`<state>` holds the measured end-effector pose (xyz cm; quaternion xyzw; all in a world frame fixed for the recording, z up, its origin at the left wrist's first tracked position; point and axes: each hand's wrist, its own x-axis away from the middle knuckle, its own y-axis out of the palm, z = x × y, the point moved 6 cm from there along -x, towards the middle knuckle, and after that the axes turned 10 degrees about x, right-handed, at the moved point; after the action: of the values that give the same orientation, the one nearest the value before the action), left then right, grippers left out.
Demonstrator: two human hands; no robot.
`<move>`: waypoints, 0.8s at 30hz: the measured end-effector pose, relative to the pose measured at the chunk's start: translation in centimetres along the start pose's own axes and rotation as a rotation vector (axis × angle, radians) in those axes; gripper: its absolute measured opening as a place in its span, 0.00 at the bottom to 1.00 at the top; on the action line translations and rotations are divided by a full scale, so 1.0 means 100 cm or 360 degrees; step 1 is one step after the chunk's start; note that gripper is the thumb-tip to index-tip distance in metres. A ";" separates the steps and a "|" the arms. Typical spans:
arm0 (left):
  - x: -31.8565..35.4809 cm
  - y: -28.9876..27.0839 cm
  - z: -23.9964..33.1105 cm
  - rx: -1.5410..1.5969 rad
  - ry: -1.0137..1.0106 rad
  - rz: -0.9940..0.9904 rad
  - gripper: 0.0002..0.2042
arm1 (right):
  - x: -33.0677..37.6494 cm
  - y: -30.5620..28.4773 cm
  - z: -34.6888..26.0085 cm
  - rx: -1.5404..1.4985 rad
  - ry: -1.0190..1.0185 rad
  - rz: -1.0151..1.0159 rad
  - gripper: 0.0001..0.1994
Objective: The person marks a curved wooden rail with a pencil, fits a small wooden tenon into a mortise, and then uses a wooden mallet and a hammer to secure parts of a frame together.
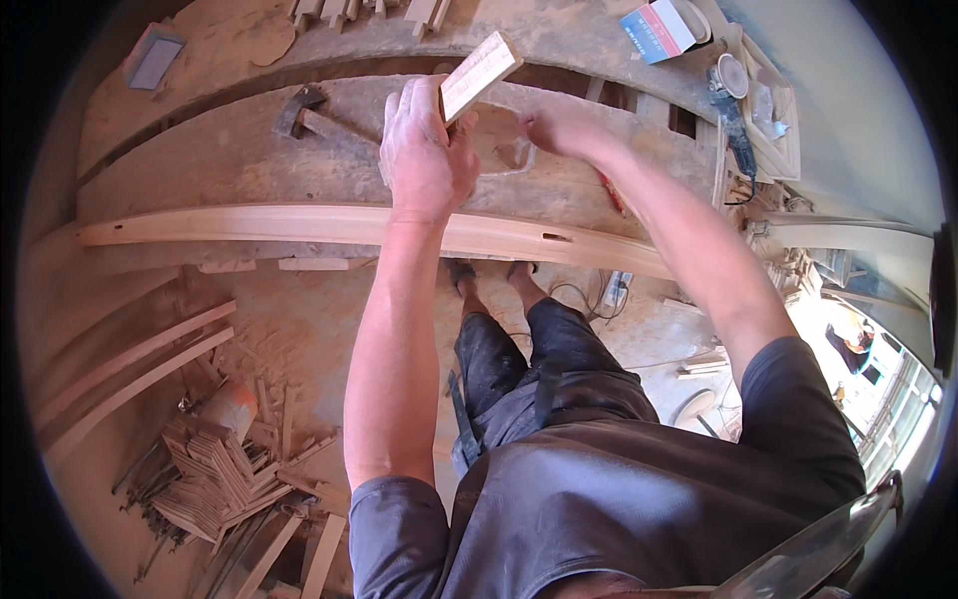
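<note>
My left hand is closed around a short, pale wooden block, which tilts up to the right above the workbench. To its right, my right hand has its fingers curled together, slightly blurred. Whatever those fingers may pinch is too small to make out. Between the hands, a clear plastic bag appears to lie on the bench. A hammer rests left of my left hand, its handle pointing toward that wrist. Beneath my forearms, a long wooden rail with slots runs along the near edge.
An angle grinder lies at the right, near a blue, red and white box. Slotted wood pieces sit at the far edge. Stacked offcuts and curved rails stand at lower left. A power strip lies on the floor.
</note>
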<state>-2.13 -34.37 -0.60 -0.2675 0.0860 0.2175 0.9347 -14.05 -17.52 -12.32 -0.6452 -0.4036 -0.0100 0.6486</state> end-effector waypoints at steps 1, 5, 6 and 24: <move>0.003 -0.004 -0.003 -0.0008 -0.0011 -0.0004 0.18 | 0.008 0.005 -0.002 -0.0143 0.0025 0.0038 0.12; 0.003 -0.008 -0.001 -0.0015 0.0027 -0.0005 0.16 | 0.033 0.007 -0.019 -0.0390 0.0091 0.0258 0.11; 0.002 -0.008 0.001 -0.0004 0.0056 0.0000 0.16 | 0.034 0.011 -0.021 -0.0410 0.0130 0.0277 0.11; 0.054 -0.023 0.007 -0.0377 0.0194 0.0088 0.38 | 0.279 0.122 0.098 -0.1537 0.0965 0.0815 0.25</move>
<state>3.78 -33.83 -0.44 -0.3862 0.1237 0.2352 0.8833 6.22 7.00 -9.05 -0.9104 0.0158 -0.2182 0.3513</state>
